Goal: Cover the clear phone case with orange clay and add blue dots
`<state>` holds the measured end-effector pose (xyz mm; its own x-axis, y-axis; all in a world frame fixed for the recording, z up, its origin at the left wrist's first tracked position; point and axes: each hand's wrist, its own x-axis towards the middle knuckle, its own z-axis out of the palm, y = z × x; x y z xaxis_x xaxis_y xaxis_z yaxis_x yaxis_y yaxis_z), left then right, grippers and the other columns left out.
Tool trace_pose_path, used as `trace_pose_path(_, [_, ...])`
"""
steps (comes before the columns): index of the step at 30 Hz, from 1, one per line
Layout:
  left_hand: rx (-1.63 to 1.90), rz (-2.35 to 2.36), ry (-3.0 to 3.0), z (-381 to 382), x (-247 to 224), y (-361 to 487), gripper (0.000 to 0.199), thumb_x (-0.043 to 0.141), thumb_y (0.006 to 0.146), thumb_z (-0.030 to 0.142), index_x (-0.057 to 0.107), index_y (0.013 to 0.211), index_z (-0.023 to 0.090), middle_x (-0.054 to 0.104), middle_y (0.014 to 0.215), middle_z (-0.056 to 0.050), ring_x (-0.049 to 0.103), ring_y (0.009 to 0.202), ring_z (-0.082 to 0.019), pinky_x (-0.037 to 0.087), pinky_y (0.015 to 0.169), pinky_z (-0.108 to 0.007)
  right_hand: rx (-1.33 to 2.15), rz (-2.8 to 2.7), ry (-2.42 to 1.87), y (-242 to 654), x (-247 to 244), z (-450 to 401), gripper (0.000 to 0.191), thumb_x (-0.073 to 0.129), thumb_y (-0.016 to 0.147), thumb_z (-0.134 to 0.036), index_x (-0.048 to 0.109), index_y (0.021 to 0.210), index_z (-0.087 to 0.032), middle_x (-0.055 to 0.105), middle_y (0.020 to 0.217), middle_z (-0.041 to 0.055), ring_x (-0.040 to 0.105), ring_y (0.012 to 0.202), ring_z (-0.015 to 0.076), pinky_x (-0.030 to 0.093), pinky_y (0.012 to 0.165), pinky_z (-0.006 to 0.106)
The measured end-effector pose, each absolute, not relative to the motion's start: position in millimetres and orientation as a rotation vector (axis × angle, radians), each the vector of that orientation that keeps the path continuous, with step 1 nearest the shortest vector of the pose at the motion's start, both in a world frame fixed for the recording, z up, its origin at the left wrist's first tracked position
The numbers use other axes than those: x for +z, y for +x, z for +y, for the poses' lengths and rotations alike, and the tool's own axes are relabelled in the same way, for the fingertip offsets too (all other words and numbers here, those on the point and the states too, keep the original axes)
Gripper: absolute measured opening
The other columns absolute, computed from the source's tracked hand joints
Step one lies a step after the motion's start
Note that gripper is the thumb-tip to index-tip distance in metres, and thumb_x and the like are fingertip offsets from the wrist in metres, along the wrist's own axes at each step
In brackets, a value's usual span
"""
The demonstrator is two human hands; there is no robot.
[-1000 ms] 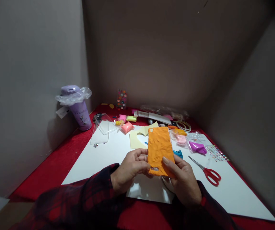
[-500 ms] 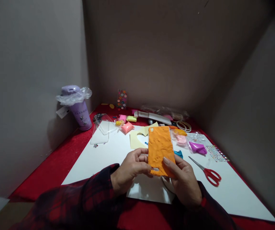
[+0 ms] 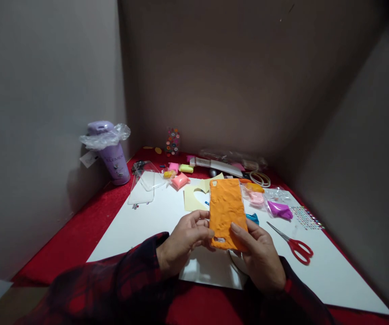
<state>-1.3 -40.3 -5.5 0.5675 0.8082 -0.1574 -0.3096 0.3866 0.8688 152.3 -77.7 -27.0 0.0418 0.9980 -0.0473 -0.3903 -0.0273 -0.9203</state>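
A phone case covered in uneven orange clay (image 3: pixel 227 210) is held upright above the white sheet. It has a small opening at its top left and another at its lower left. My left hand (image 3: pixel 188 239) pinches its lower left edge with thumb and fingers. From the right, my right hand (image 3: pixel 262 253) grips the lower right corner, thumb on the clay face and fingers behind, partly hidden. Behind the case lies yellow paper (image 3: pixel 191 198) with a heart-shaped cutout.
Red-handled scissors (image 3: pixel 297 246), a purple clay packet (image 3: pixel 280 210) and a gem sheet (image 3: pixel 306 217) lie right. Clear cases (image 3: pixel 142 194) and a coral packet (image 3: pixel 180 181) are at back left. A lilac tumbler (image 3: pixel 114 162) stands far left.
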Motion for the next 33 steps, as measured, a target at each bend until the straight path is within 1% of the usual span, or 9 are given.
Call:
trace_pose_path(6, [0.789, 0.63, 0.904, -39.7, -7.4, -1.1, 0.039, 0.055, 0.058, 0.005, 0.052, 0.097, 0.01, 0.057, 0.07, -0.002, 0.055, 0.059, -0.013, 0.043, 0.06, -0.029, 1.365, -0.852, -0.972, 151.6, -25.9, -78.4, 0.023, 0.061, 0.079, -0.03, 0.061, 0.099, -0.019, 0.066, 0.089, 0.0071, 0.063, 0.072, 0.0213, 0.05, 0.058, 0.029])
trace_pose_path(13, [0.781, 0.634, 0.902, -39.2, -5.1, -1.5, 0.037, 0.063, 0.057, 0.009, 0.054, 0.092, 0.011, 0.059, 0.072, -0.004, 0.055, 0.059, -0.012, 0.042, 0.059, -0.027, 1.361, -0.859, -0.974, 150.0, -22.5, -79.8, 0.021, 0.061, 0.079, -0.031, 0.062, 0.096, -0.019, 0.067, 0.09, 0.0071, 0.063, 0.075, 0.0227, 0.051, 0.059, 0.03])
trace_pose_path(17, [0.796, 0.634, 0.916, -38.7, -7.1, -1.2, 0.036, 0.065, 0.059, 0.012, 0.054, 0.093, 0.011, 0.059, 0.072, -0.004, 0.055, 0.059, -0.013, 0.042, 0.06, -0.027, 1.368, -0.835, -0.99, 149.8, -22.0, -79.4, 0.024, 0.062, 0.077, -0.032, 0.061, 0.098, -0.019, 0.067, 0.091, 0.0078, 0.064, 0.071, 0.0231, 0.051, 0.055, 0.03])
trace_pose_path(21, [0.795, 0.621, 0.928, -38.3, -8.5, -1.4, 0.043, 0.068, 0.057, 0.012, 0.051, 0.096, 0.011, 0.06, 0.075, -0.004, 0.057, 0.063, -0.015, 0.043, 0.063, -0.029, 1.374, -0.855, -0.99, 149.9, -24.1, -79.1, 0.023, 0.061, 0.079, -0.031, 0.061, 0.099, -0.02, 0.066, 0.093, 0.0076, 0.064, 0.075, 0.0229, 0.05, 0.057, 0.03])
trace_pose_path(25, [0.795, 0.652, 0.94, -38.3, -10.1, -0.9, 0.053, 0.069, 0.056, 0.011, 0.047, 0.104, 0.012, 0.063, 0.078, -0.006, 0.06, 0.065, -0.017, 0.043, 0.062, -0.03, 1.343, -0.866, -0.992, 149.5, -26.2, -80.5, 0.02, 0.061, 0.079, -0.03, 0.061, 0.097, -0.021, 0.066, 0.094, 0.0067, 0.063, 0.079, 0.0226, 0.049, 0.058, 0.028])
trace_pose_path(29, [0.799, 0.665, 0.932, -38.8, -11.5, 0.3, 0.051, 0.068, 0.056, 0.01, 0.046, 0.103, 0.011, 0.062, 0.074, -0.004, 0.061, 0.067, -0.018, 0.043, 0.063, -0.03, 1.336, -0.866, -0.998, 148.7, -26.0, -81.1, 0.02, 0.062, 0.078, -0.031, 0.062, 0.095, -0.021, 0.067, 0.093, 0.0064, 0.063, 0.077, 0.0226, 0.048, 0.054, 0.027])
trace_pose_path(33, [0.806, 0.681, 0.937, -39.1, -11.9, 0.8, 0.05, 0.069, 0.057, 0.013, 0.047, 0.101, 0.012, 0.061, 0.072, -0.003, 0.061, 0.066, -0.018, 0.043, 0.062, -0.03, 1.332, -0.855, -0.997, 148.0, -25.6, -80.2, 0.022, 0.064, 0.076, -0.033, 0.063, 0.095, -0.02, 0.067, 0.092, 0.0065, 0.063, 0.074, 0.0219, 0.048, 0.054, 0.027])
